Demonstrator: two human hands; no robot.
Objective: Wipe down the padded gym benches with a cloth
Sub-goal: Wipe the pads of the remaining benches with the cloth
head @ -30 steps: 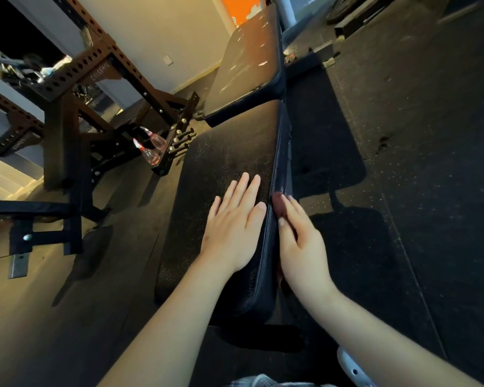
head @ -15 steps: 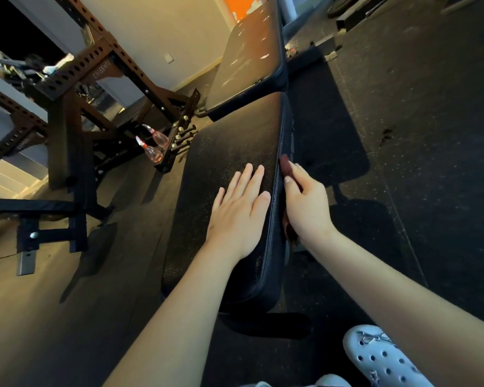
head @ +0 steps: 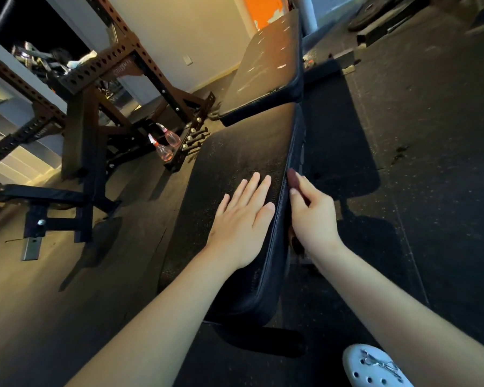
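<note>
The left hand [head: 242,222] lay flat with straight fingers on top of the seat pad [head: 229,160], close to its right edge, steadying the bench. The right hand [head: 313,219] was down the pad's right side, thumb and fingers closed on a dark reddish cloth [head: 292,176] pressed against that side wall, with a bit of cloth poking out past the fingertips. The work looked to be in its early or middle part: only the right side of the seat was under the cloth, its top surface showed pale speckling, and the raised back pad [head: 266,68] beyond its far end carried light marks, so both probably needed wiping. Two spray bottles [head: 164,150] stood on the floor off the pad's left edge.
</note>
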